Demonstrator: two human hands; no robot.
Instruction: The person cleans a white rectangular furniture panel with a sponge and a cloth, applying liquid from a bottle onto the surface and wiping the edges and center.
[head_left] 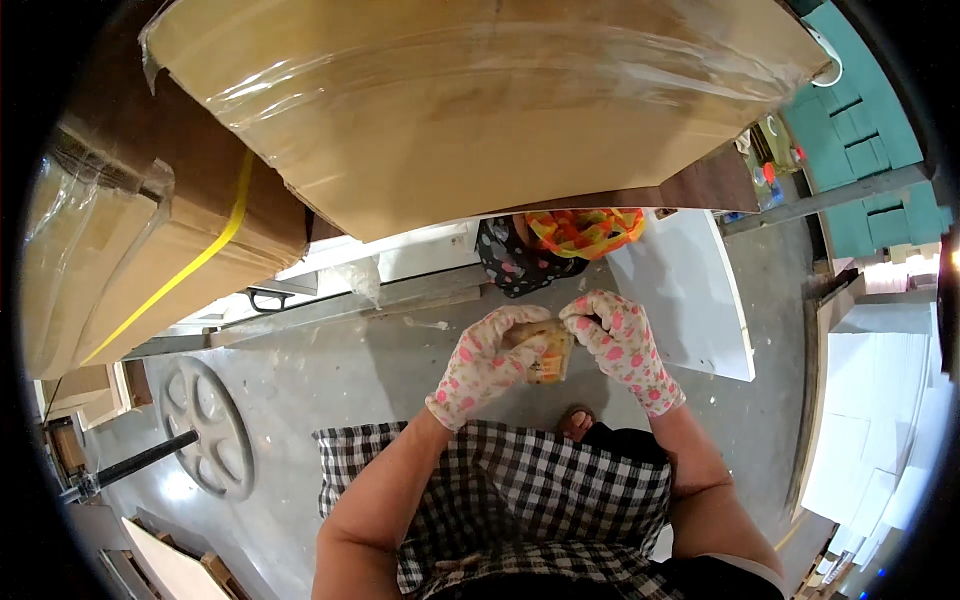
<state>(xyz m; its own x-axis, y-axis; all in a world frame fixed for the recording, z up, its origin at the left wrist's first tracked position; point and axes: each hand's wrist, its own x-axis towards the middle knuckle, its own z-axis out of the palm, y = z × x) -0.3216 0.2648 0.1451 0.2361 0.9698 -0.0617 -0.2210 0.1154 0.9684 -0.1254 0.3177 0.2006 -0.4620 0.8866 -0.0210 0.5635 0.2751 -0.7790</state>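
In front of my apron, my left hand (pixel 488 362) grips a small see-through tan-yellow packet-like thing (pixel 552 358) with orange print at its lower end. Its exact kind does not show clearly. My right hand (pixel 615 345) is closed in a pinch at the upper right corner of the same thing. Both hands wear white cloth gloves with pink spots. The left glove covers part of the held thing, and the right fingertips hide its corner.
A large taped cardboard box (pixel 500 110) looms ahead, with another box (pixel 190 260) at the left. Beneath them are a dark patterned bag (pixel 510 260) and an orange-yellow plastic bag (pixel 590 232). A white panel (pixel 690 290) leans right. A round grey base (pixel 205 428) stands left.
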